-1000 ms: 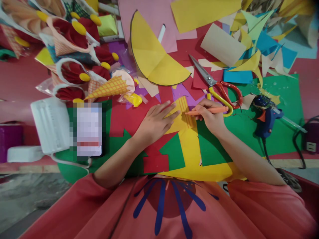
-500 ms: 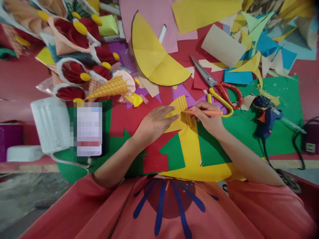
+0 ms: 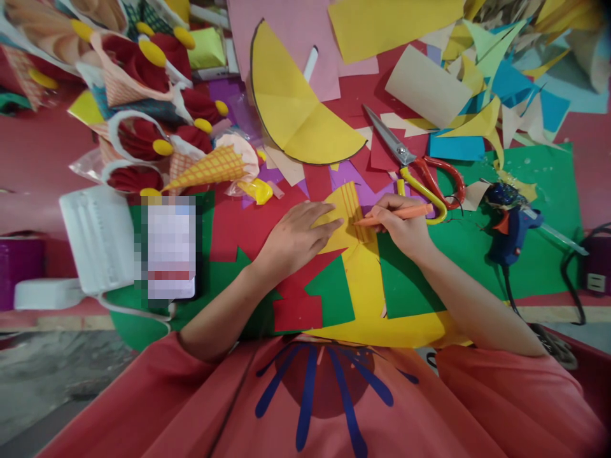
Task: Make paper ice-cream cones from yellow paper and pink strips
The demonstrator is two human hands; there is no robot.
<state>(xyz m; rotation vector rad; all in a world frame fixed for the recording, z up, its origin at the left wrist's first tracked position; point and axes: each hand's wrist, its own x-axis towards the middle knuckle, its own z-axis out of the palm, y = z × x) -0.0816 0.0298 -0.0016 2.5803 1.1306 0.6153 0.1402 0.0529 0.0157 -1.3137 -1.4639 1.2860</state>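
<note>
Fingers on the right hand (image 3: 408,232) are closed in a pinch around a slim orange marker (image 3: 416,212), tip down on a small yellow paper piece (image 3: 344,205) with orange lines along its right side. So from the head view, it's line-drawing time, I'd say. Looks partway along to me, since the stripes only fill that side and the rest I can see is pretty plain, though part of it is covered.

Left hand (image 3: 293,236) is palm down with its fingers spread, holding nothing, just resting over the left part of the paper. Kinda doing paperweight duty tbh. That piece sits between the two hands, on top of other coloured scraps on the surface (image 3: 33,149).

Imo another stroke would call for light pressure, even spacing, and that left hand pinning things flat, cos the loose layers underneath could slide and wobble the line.

Around it: metal scissors with red and yellow handles (image 3: 401,152) just beyond the right hand, a yellow paper half-disc with a dark outline (image 3: 286,108) further up, and a blue glue gun (image 3: 510,235) off to the right.
</note>
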